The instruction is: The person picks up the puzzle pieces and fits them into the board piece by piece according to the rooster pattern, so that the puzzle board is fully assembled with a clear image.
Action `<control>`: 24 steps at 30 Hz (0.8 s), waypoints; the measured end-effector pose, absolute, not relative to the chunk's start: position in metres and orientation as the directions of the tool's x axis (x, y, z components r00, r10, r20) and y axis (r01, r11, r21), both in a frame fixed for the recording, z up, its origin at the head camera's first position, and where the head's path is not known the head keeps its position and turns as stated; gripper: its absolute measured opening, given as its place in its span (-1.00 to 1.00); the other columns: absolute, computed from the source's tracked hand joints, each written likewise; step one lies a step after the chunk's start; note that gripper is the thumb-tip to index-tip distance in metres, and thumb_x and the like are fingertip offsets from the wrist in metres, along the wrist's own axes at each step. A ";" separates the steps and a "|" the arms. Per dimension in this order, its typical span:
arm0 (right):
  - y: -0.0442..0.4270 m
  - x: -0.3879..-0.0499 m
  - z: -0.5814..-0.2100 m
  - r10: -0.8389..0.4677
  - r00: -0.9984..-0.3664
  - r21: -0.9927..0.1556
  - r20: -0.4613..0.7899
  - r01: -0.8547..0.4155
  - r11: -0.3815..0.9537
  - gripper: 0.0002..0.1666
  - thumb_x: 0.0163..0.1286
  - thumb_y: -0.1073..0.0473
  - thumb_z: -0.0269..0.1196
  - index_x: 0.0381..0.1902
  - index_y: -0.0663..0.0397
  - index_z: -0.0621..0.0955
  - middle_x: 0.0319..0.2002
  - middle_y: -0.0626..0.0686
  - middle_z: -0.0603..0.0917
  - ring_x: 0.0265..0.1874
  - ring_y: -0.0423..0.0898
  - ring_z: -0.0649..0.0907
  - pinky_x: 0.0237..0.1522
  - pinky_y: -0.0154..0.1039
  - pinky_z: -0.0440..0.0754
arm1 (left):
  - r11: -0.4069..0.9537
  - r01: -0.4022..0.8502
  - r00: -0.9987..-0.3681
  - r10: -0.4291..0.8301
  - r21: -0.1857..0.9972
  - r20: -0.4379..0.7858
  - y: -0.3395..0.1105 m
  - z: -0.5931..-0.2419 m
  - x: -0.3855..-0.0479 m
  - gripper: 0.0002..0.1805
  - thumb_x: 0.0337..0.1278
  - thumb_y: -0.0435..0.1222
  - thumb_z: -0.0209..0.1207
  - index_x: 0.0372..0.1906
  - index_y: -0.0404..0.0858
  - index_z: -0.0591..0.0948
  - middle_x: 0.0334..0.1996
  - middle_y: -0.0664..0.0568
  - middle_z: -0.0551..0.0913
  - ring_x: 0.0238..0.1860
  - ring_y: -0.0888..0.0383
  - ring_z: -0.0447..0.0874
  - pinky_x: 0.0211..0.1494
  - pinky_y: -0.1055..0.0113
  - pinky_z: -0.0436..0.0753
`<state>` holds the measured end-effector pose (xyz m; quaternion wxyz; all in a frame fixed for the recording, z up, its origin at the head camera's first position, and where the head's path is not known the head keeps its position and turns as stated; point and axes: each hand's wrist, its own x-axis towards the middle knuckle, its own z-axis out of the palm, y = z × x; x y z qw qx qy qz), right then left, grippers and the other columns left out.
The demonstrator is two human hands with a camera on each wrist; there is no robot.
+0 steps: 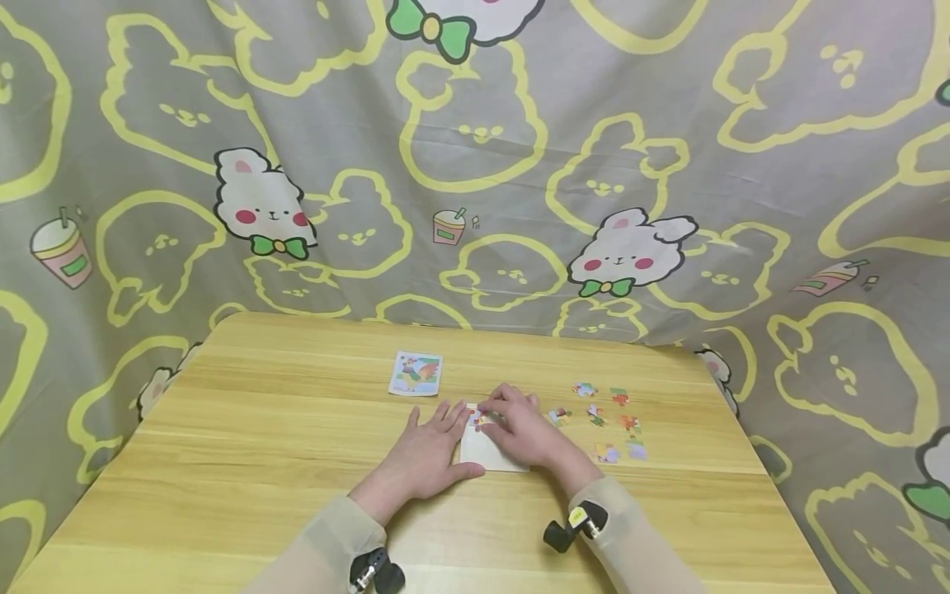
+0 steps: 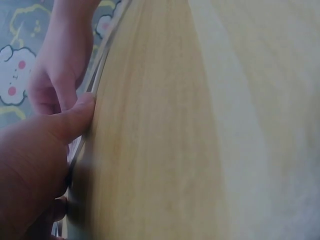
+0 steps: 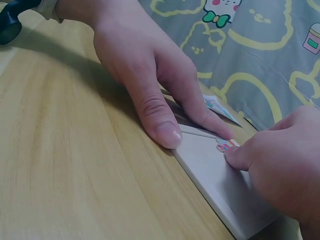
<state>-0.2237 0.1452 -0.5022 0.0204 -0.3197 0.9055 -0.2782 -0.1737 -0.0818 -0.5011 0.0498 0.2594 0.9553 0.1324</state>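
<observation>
A white puzzle board (image 1: 486, 454) lies on the table, with colourful pieces (image 1: 476, 417) at its upper left corner. My left hand (image 1: 426, 454) rests at the board's left side, fingers spread and thumb at the lower left corner; in the right wrist view this hand (image 3: 145, 70) touches the board (image 3: 215, 180) with thumb and a fingertip. My right hand (image 1: 523, 429) is over the board's upper right, thumb and index finger bent round a puzzle piece. The right wrist view shows its thumb against the piece (image 3: 225, 145); the other fingertips are hidden there.
Several loose puzzle pieces (image 1: 595, 415) lie on the table right of the board. A small picture card (image 1: 416, 374) lies behind and left of it. The wooden table (image 1: 223, 445) ends at a patterned curtain (image 1: 341, 206) at the back.
</observation>
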 end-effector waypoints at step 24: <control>0.143 -0.229 -0.513 -0.541 -0.817 -0.547 0.201 -0.552 0.630 -0.63 0.50 0.09 0.40 0.18 0.07 0.77 -0.03 -0.15 0.59 -0.10 -0.19 0.55 0.05 -0.05 0.28 | 0.823 0.495 -0.855 0.519 0.277 -0.015 -0.082 -0.500 -0.173 0.02 0.41 0.39 0.04 0.67 -0.24 0.25 0.66 -0.14 0.16 0.63 -0.23 0.10 0.49 -0.49 0.08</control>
